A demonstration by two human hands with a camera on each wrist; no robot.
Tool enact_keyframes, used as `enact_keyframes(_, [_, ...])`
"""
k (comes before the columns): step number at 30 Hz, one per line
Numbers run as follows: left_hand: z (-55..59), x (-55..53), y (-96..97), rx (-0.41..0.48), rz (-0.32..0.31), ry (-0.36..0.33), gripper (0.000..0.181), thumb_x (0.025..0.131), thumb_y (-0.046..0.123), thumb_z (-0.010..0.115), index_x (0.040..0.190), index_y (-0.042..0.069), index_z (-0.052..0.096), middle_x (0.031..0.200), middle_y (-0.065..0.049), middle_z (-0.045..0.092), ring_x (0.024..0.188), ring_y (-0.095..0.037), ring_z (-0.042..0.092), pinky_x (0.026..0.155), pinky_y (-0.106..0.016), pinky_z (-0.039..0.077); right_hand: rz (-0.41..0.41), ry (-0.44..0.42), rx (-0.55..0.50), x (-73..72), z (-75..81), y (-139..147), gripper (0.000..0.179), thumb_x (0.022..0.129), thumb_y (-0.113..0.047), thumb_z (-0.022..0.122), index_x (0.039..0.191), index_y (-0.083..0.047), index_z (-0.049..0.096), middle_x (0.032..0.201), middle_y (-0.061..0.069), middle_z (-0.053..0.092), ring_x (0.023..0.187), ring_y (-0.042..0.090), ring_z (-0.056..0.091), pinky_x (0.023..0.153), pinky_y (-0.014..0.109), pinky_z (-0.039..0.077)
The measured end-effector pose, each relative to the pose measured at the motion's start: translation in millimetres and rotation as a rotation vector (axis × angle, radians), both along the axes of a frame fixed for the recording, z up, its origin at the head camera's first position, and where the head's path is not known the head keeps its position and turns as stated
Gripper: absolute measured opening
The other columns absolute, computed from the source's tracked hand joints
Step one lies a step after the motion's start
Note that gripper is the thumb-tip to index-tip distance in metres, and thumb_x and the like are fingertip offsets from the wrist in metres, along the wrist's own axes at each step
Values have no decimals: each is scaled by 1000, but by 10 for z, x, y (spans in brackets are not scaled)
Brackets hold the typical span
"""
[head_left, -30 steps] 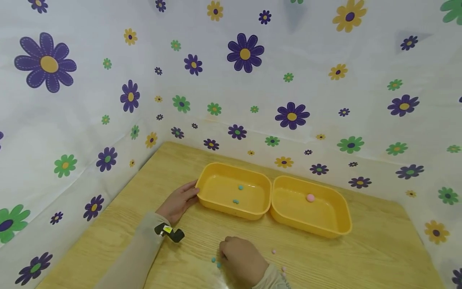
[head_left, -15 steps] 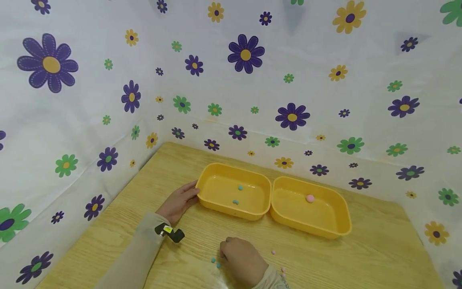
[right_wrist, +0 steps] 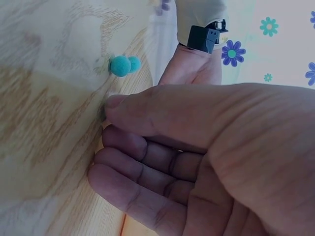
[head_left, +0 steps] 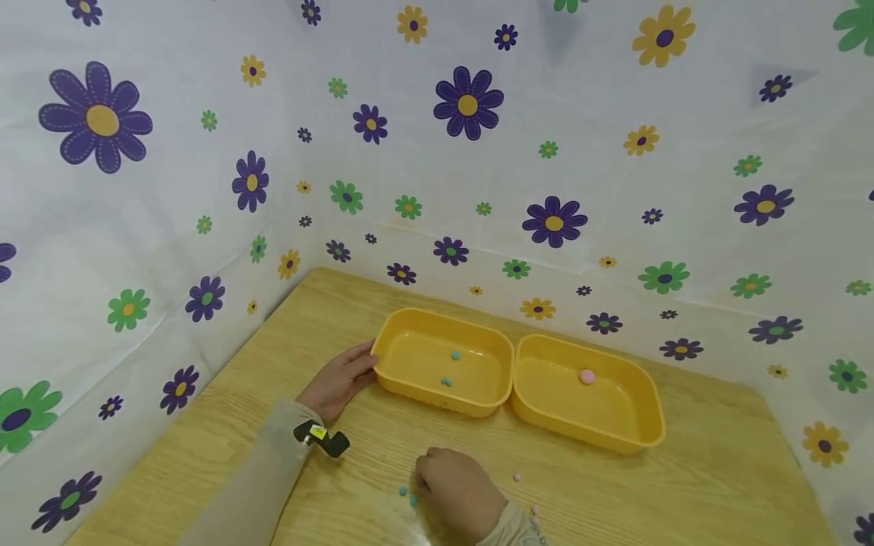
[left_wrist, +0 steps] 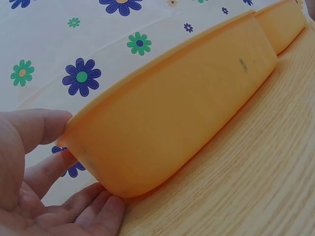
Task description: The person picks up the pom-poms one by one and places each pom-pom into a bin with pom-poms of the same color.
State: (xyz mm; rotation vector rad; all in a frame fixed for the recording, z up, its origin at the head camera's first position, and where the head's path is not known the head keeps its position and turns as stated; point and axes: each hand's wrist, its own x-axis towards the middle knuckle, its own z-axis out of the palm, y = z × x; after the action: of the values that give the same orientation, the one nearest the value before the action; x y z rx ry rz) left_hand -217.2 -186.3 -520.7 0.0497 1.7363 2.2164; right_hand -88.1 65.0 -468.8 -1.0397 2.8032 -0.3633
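Note:
My left hand [head_left: 337, 385] grips the left end of a yellow plastic tray [head_left: 392, 385]. In the left wrist view one fingertip is at the tray's rim, while lower fingers [left_wrist: 110, 211] lie by the base of its end wall. Small blue balls [head_left: 455, 355] lie inside. On the table my right hand [head_left: 459, 489] is curled, thumb [right_wrist: 147, 110] drawn against the fingers. No object shows between them, though the fingertips' contact is partly hidden. Just beyond its thumb lie two fuzzy blue balls [right_wrist: 120, 66].
A second yellow tray [head_left: 587, 436] stands against the first one's right end, holding a larger pink ball [head_left: 587, 377]. Small pink balls [head_left: 517, 477] lie right of my right hand on the wooden table [head_left: 717, 470]. Flower-patterned white sheeting [head_left: 492, 174] encloses the back and sides.

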Motion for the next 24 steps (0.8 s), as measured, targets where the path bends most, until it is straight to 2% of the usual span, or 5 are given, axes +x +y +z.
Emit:
enact_keyframes(10, [7,4,-8,-16,2,-3,58,109,20,55,162,8,34,166,-13,33,148,-30,41,116,-37,41,-7,-12,-16,-8,-38,-14,14,92,-16,79,79,-13,75,73,-9,61,64,-2,50,58,14,46])
enact_keyframes(17, [14,25,12,4,-2,-1,56,110,17,54,161,6,34,166,-15,32,148,-31,40,118,-40,38,0,-25,-29,-15,-68,4,15,92,-15,78,78,-15,74,72,-10,60,64,-2,49,58,15,46])
enact_keyframes(24, [31,15,6,-16,9,-4,57,110,18,53,162,7,33,166,-14,33,148,-31,41,118,-40,39,8,-45,-65,-31,-49,22,14,93,-17,78,80,-14,75,73,-11,60,64,-3,48,59,14,45])
